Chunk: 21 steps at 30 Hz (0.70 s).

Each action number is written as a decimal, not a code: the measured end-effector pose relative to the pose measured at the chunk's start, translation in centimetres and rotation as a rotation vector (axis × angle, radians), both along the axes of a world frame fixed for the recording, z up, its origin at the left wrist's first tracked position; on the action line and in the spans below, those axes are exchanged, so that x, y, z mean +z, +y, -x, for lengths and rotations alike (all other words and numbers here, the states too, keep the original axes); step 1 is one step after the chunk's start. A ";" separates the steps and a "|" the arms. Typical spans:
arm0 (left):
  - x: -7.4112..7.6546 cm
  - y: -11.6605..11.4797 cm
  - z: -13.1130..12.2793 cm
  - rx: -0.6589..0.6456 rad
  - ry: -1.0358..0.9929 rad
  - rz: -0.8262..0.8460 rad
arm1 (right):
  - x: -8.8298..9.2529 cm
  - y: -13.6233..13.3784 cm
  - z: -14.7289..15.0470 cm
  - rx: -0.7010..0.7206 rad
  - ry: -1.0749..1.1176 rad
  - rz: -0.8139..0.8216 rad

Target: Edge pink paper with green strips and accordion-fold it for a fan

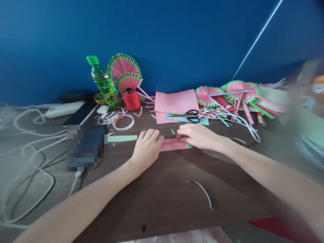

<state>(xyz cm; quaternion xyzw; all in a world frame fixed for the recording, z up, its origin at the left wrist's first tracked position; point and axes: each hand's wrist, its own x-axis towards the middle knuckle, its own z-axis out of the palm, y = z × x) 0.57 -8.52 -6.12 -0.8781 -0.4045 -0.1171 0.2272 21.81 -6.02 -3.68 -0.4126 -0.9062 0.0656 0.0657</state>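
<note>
A folded strip of pink paper [172, 145] with a green end lies flat on the dark table between my hands. My left hand [149, 145] has its fingers curled down on the strip's left end, hiding that part. At the strip's upper right edge, the fingertips of my right hand [193, 135] are pinched together on the paper. A pale green paper strip [122, 138] lies just left of my left hand. Above the gap between my hands is a tiny green paper scrap [172, 131].
Behind lie pink sheets [176, 101], scissors [189, 115] and pleated paper fans [241, 91]. Back left stand a green bottle [105, 86] and a red thread spool [131, 100]. White tape rolls [123, 122], a blurred-out device [87, 148] and cables [50, 182] are at left. A white string [204, 192] lies in front.
</note>
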 end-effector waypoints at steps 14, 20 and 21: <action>-1.0 1.0 0.3 -0.048 -0.277 -0.002 | -0.4 1.4 -0.2 -0.043 0.392 0.311; -1.0 1.5 0.5 -0.086 -0.331 -0.047 | -0.4 1.4 -0.3 -0.021 0.394 0.221; -0.9 1.6 0.5 -0.089 -0.336 -0.048 | -0.4 1.4 -0.3 -0.015 0.394 0.188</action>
